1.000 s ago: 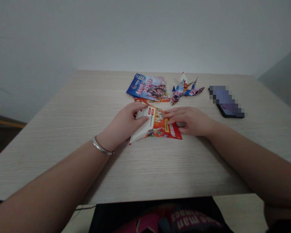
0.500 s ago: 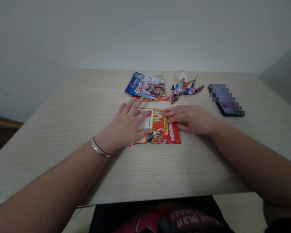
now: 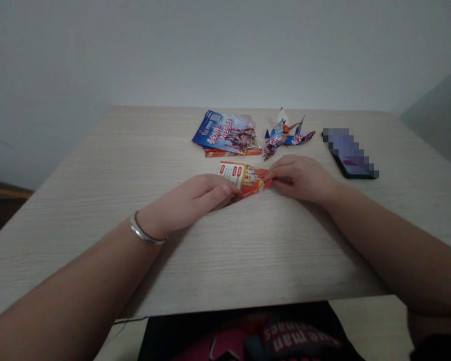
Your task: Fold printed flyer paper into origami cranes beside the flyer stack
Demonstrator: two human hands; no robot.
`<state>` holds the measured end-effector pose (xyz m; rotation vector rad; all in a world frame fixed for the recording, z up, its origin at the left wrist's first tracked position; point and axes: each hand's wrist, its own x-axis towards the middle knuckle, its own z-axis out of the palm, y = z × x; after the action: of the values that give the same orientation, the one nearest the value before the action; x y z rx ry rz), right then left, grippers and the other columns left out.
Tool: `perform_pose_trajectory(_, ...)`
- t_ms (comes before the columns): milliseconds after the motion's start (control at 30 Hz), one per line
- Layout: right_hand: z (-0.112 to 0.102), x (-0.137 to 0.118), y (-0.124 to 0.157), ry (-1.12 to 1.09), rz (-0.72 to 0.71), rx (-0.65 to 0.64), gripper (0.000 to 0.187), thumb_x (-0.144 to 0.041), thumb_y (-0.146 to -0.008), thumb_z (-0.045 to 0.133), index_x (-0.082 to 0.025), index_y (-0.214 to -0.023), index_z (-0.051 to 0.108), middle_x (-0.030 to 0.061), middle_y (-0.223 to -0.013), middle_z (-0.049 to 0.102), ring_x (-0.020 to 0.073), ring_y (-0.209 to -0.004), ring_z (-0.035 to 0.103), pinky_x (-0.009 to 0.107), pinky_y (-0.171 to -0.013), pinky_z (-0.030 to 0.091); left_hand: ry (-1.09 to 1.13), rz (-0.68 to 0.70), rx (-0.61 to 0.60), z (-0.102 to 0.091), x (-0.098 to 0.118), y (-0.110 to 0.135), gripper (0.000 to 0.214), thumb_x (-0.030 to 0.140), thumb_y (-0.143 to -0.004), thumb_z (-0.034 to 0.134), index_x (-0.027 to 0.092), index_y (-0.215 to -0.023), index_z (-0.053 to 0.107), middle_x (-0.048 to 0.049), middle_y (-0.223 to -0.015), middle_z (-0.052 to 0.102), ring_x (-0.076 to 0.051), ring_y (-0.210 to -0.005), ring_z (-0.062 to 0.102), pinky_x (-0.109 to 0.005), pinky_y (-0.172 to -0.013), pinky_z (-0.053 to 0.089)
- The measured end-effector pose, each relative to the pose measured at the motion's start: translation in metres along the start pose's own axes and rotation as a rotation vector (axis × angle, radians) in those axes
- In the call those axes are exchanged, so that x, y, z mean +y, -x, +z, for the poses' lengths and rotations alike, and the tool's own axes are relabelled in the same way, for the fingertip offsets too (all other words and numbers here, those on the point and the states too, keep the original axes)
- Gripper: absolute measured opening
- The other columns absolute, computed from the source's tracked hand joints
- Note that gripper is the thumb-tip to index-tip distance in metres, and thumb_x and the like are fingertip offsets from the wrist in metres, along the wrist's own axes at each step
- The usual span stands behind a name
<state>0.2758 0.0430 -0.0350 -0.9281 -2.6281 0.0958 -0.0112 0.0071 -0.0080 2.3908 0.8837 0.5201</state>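
A red and orange printed flyer (image 3: 251, 176) lies on the table between my hands, its near edge bent up off the surface. My left hand (image 3: 195, 198), with a silver bangle at the wrist, closes on the flyer's near left edge; its fingertips are partly hidden behind the paper. At the right end, the fingers of my right hand (image 3: 298, 176) pinch the flyer's corner. Just beyond sits a stack of blue and orange flyers (image 3: 225, 133). Several folded paper cranes (image 3: 285, 136), made of similar printed paper, stand to the right of that stack.
A dark phone (image 3: 349, 155) lies at the right of the pale wooden table (image 3: 97, 170). Behind the table rises a grey wall (image 3: 225, 55). The table's front edge runs close to my lap.
The flyer has gone from lying flat to having its near edge raised. My left hand, spread on it before, now grips that edge; my right hand has closed on the right corner.
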Motion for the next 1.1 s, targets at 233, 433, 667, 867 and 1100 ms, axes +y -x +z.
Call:
perform_pose_trajectory(233,-0.002,0.002,-0.003,-0.23,0.006,-0.063,0.027,-0.034,-0.094,0.056,-0.019,-0.084,0.077,0.0077,-0.093,0.077,0.0193,-0.09,0.068,0.033,-0.083,0.051,-0.124,-0.003,-0.124,-0.001,-0.002,-0.003,0.041,0.035,-0.101,0.041,0.019,-0.075,0.068,-0.0053,-0.095,0.072,-0.017,-0.089,0.066,-0.031,-0.087,0.051)
perform_pose_trajectory(433,0.001,-0.011,-0.007,-0.403,0.128,-0.164,0.03,-0.038,-0.093,0.055,-0.019,-0.074,0.069,0.0025,-0.075,0.068,0.0148,-0.07,0.061,0.028,-0.066,0.045,-0.119,-0.309,-0.024,-0.001,-0.003,-0.003,0.034,0.033,-0.095,0.045,0.018,-0.075,0.068,-0.0037,-0.077,0.069,-0.016,-0.068,0.061,-0.03,-0.069,0.049)
perform_pose_trajectory(667,0.011,-0.029,-0.011,-0.426,0.44,0.017,0.032,-0.025,-0.081,0.07,-0.02,-0.112,0.063,0.0007,-0.083,0.072,0.0142,-0.068,0.063,0.026,-0.063,0.048,-0.294,-0.371,0.269,0.02,-0.008,-0.009,0.039,0.024,-0.087,0.055,0.009,-0.123,0.06,-0.015,-0.113,0.069,-0.023,-0.093,0.066,-0.038,-0.085,0.054)
perform_pose_trajectory(867,0.016,-0.025,-0.013,-0.184,0.167,-0.005,0.018,-0.023,-0.092,0.06,-0.017,-0.101,0.074,0.0082,-0.1,0.075,0.0204,-0.092,0.068,0.034,-0.085,0.052,-0.422,-0.161,0.227,0.029,-0.021,-0.01,0.034,0.017,-0.092,0.049,0.016,-0.12,0.069,-0.0122,-0.128,0.066,-0.026,-0.118,0.061,-0.047,-0.107,0.048)
perform_pose_trajectory(1100,0.014,-0.024,-0.012,-0.108,0.106,-0.054,0.023,-0.032,-0.09,0.067,-0.018,-0.105,0.077,0.0097,-0.109,0.075,0.0231,-0.099,0.068,0.037,-0.09,0.053,-0.49,-0.158,0.123,0.024,-0.011,-0.01,0.032,0.024,-0.096,0.045,0.013,-0.108,0.073,-0.0153,-0.125,0.067,-0.03,-0.117,0.061,-0.05,-0.106,0.047)
